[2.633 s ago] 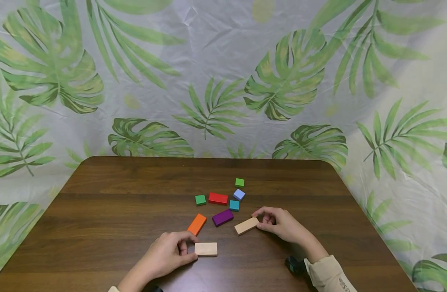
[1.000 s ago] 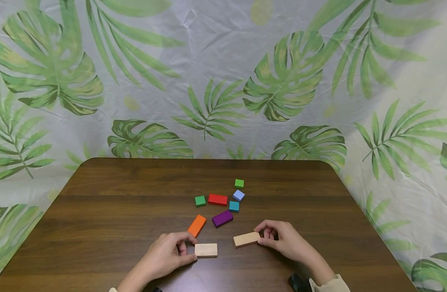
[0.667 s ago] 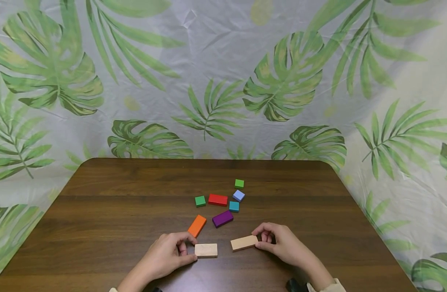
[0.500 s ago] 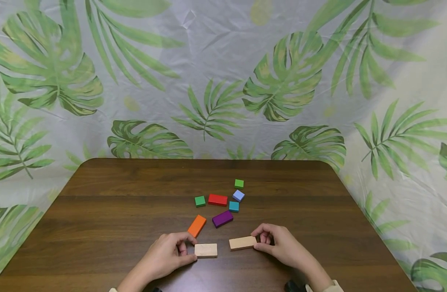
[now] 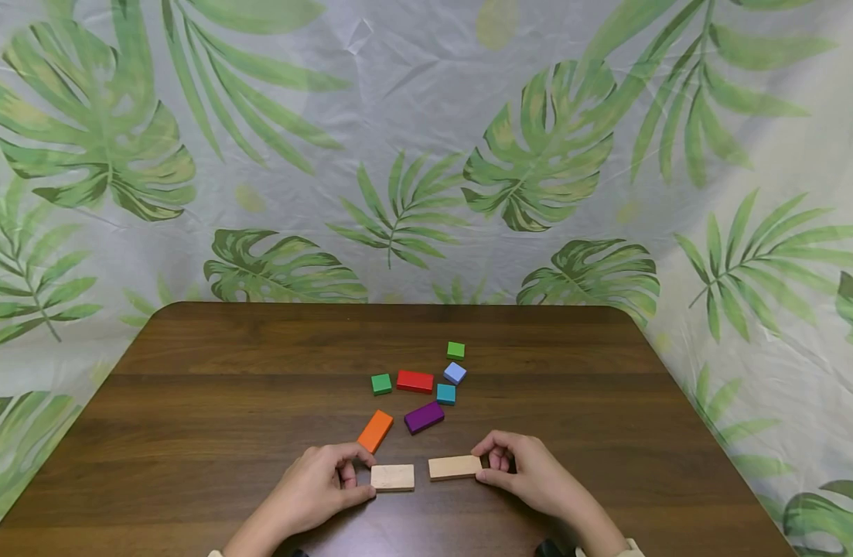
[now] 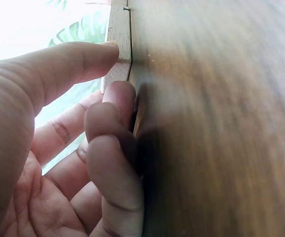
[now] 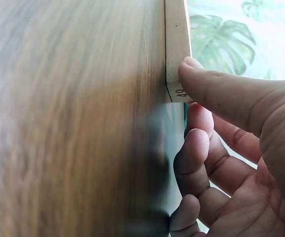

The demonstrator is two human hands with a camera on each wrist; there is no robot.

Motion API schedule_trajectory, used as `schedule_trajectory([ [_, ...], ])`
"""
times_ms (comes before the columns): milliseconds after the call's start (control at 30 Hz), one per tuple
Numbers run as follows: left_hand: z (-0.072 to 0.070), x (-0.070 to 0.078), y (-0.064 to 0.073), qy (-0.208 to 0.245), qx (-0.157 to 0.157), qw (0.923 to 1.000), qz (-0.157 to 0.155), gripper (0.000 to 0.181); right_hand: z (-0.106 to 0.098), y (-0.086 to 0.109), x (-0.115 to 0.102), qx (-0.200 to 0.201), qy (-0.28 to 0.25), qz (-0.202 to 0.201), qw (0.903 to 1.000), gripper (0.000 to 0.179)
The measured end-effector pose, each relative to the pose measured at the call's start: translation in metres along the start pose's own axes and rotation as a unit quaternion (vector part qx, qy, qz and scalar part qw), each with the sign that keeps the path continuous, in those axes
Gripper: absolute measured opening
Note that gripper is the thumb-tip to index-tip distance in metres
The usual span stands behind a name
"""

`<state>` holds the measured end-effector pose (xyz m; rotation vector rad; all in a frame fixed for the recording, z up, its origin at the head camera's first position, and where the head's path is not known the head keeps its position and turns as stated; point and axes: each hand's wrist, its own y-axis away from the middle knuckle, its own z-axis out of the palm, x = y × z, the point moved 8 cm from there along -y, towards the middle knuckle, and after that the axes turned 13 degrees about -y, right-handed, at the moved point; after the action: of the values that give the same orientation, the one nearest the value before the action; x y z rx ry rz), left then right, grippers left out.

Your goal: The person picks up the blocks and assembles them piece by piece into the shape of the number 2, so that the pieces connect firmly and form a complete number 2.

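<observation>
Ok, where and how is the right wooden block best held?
Probably by the right end of the right wooden block, pinched across its long sides, coming from the right: it lies flat, its left end facing the left wooden block across a narrow gap.

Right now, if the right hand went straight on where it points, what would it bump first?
Probably the left plain block, pinched by the left hand. The right plain block, pinched by the right hand, would likely touch it across the gap; exact line-up is unclear.

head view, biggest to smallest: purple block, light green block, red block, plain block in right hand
1. Plain block in right hand
2. Red block, purple block: too alike to rank
3. Light green block
</observation>
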<state>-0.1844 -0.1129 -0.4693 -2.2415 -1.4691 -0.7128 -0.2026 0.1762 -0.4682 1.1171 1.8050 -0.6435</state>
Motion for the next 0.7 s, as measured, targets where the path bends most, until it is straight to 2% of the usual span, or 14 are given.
schedule_trajectory([
  [400,0.001,-0.003,0.002,0.001,-0.003,1.0,-0.005,0.024,0.014,0.001,-0.005,-0.01,-0.019,-0.009,0.9997,0.017],
  [700,0.001,0.0,0.0,-0.004,0.005,1.0,0.001,0.024,0.014,0.0,-0.005,-0.013,-0.021,-0.012,0.9996,0.017],
])
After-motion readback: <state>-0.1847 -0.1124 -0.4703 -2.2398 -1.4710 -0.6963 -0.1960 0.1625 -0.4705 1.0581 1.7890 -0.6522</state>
